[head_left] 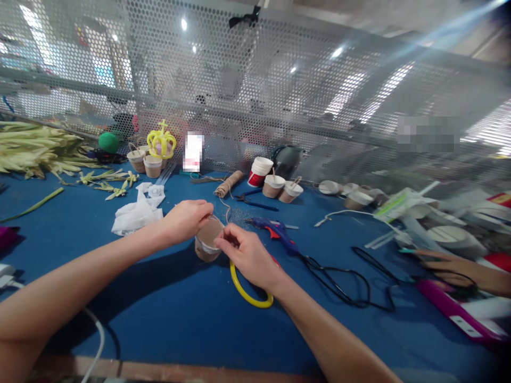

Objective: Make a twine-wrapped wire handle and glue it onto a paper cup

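A small paper cup (207, 252) stands on the blue table, its lower part wrapped in brown twine and its rim white. My left hand (190, 218) is closed at the cup's far left rim. On the right side, my right hand (248, 254) pinches at the rim with thumb and fingers. A strand of twine (228, 211) runs from the twine roll (229, 183) down to behind my right fingers; its end is hidden. Partly under my right hand lies a yellow loop handle (238, 285) with a bit of red beside it.
Right of the cup lies a blue glue gun (275, 231) with a black cord (339, 287). Blue-handled pliers (257, 203), twine-wrapped cups (273, 186) and a yellow crown (162, 142) stand behind. White crumpled tissue (138, 215) lies left. Another person's hand (451, 266) is at far right.
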A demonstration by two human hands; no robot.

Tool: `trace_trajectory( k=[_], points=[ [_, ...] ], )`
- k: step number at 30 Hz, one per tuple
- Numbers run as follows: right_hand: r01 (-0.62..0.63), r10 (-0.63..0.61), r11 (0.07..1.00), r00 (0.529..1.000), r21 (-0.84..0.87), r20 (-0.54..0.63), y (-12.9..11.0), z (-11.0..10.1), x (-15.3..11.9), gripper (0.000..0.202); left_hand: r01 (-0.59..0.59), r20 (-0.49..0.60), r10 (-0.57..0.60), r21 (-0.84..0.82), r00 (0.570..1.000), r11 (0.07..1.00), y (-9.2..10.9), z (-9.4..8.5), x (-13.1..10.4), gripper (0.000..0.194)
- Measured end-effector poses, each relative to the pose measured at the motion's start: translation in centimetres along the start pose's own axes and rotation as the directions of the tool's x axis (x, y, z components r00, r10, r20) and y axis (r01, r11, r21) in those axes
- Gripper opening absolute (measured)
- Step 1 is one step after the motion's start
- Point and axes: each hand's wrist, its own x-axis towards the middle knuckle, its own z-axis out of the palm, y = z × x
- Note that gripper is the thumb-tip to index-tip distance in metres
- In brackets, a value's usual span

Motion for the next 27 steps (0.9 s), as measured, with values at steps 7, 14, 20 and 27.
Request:
trace_trajectory(
  k=[7,14,20,27],
  points=[
    [0.021,-0.021,0.999,1.0,-0.029,-0.011,-0.2,-0.1,0.0,0.014,-0.012,-0.033,0.013,0.018,0.999,1.0,0.0,-0.1,0.0,0.014],
    [0.036,-0.036,0.999,0.999,-0.026,-0.005,0.3,0.2,0.1,0.014,-0.003,-0.063,0.002,-0.01,0.998,1.0,-0.1,0.1,0.1,0.014],
    [-0.012,0.018,0.996,0.998,0.089,-0.062,1.6,0.4,0.6,0.014,0.116,-0.022,-0.124,-0.233,0.992,0.966,-1.2,0.0,0.2,0.009],
    [-0.045,0.062,0.974,0.995,0.221,-0.072,2.5,0.2,1.0,0.014,-0.017,-0.062,-0.01,-0.42,0.998,0.908,-1.2,-0.6,0.1,0.024]
  ],
)
